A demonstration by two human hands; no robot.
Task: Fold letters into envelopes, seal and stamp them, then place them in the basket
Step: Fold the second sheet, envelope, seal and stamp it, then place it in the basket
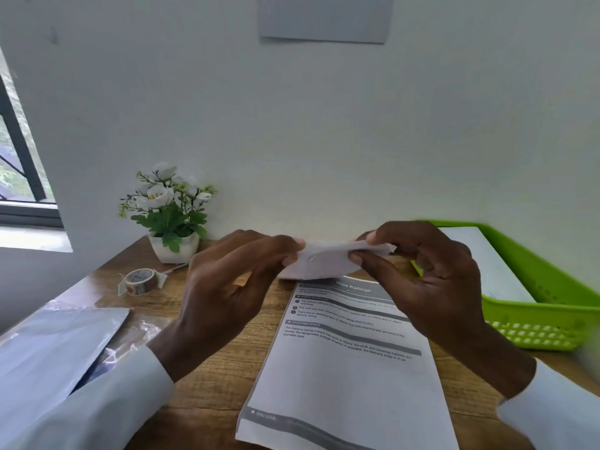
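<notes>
both hands [328,254] pinch a small white envelope [328,263] mid-task; one envelope lies in the basket [552,306], one letter [344,368] remains unfolded.

Folded white letter [328,259] held raised above the desk, pinched at both ends. Printed sheet [344,368] lies flat beneath it. Green basket [548,306] at right, holding white paper.

A plain white wall [324,141] fills the view from nine to three o'clock, with a grey sheet [324,17] fixed at twelve. A dark-framed window [19,164] at nine admits soft daylight. The wooden desk [207,378] spans six o'clock.
</notes>
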